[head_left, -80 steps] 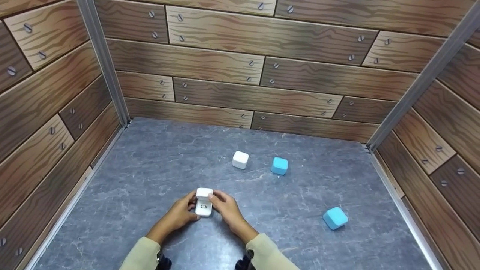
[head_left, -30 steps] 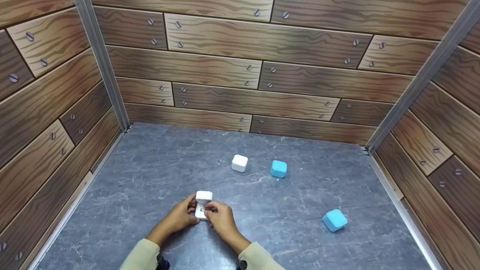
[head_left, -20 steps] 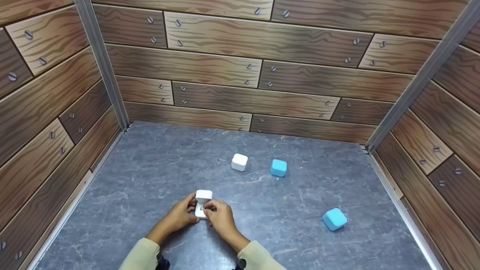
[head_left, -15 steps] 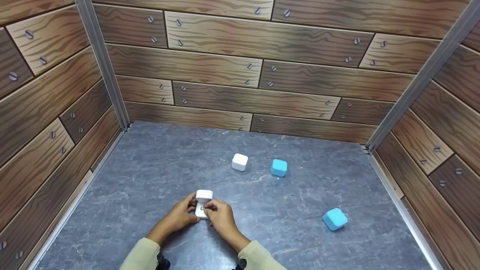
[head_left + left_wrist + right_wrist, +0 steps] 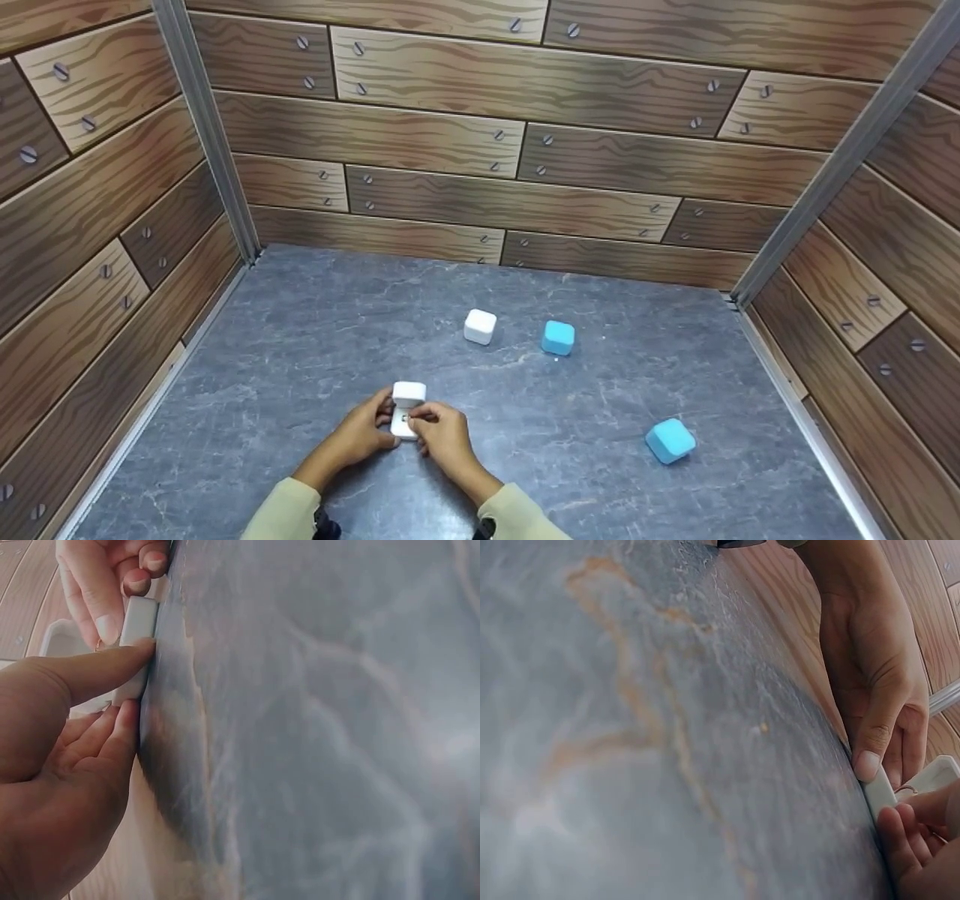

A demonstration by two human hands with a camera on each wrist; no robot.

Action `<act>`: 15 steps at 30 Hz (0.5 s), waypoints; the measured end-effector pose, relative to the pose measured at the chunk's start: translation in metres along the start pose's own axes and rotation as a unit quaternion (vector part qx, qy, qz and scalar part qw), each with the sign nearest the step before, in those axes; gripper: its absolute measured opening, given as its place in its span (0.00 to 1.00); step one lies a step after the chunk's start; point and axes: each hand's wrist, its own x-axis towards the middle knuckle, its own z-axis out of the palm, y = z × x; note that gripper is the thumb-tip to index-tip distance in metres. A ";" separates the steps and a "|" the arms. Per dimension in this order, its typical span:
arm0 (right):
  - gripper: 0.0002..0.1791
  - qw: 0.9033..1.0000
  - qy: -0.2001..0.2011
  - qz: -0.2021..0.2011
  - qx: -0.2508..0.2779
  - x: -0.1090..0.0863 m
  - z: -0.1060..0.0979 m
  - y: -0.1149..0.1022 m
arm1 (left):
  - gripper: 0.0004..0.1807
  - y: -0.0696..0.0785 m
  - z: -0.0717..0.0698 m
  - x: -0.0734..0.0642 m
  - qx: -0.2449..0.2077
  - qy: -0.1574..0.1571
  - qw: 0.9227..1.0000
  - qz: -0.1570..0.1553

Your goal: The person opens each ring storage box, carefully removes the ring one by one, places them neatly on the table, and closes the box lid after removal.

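Observation:
A small white ring box [image 5: 409, 393] stands with its lid raised on the grey marbled table. My left hand [image 5: 358, 433] grips it from the left, thumb on the front of the base [image 5: 137, 622] and fingers behind. My right hand [image 5: 448, 439] reaches over the base from the right, thumb and index finger pinching a small ring [image 5: 406, 418] low at the cushion. In the right wrist view a thin arc of the ring [image 5: 906, 788] shows beside the fingertips; the rest is hidden by them.
Behind the hands sit a closed white box [image 5: 480, 327] and a closed blue box [image 5: 558, 338], with a tiny white speck [image 5: 556, 360] before the latter. Another blue box [image 5: 670, 441] lies to the right. Wood-patterned walls [image 5: 420, 135] enclose the table [image 5: 315, 315].
My right hand has moved from the raised lid's side down over the base, its fingers now at the ring. The left hand keeps its grip. Over the last second almost nothing moves.

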 end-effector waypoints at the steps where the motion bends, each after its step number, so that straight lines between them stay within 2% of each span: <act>1: 0.03 1.000 0.002 0.003 0.005 0.000 0.000 0.000 | 0.50 0.000 0.000 0.000 -0.001 0.000 1.000 0.003; 6: 0.04 1.000 0.007 0.010 0.024 0.001 -0.001 0.000 | 0.50 0.001 0.000 0.000 -0.005 -0.001 1.000 0.014; 15: 0.06 0.997 -0.007 0.036 0.069 0.001 -0.004 0.001 | 0.50 -0.001 0.000 -0.002 -0.001 0.007 1.000 0.009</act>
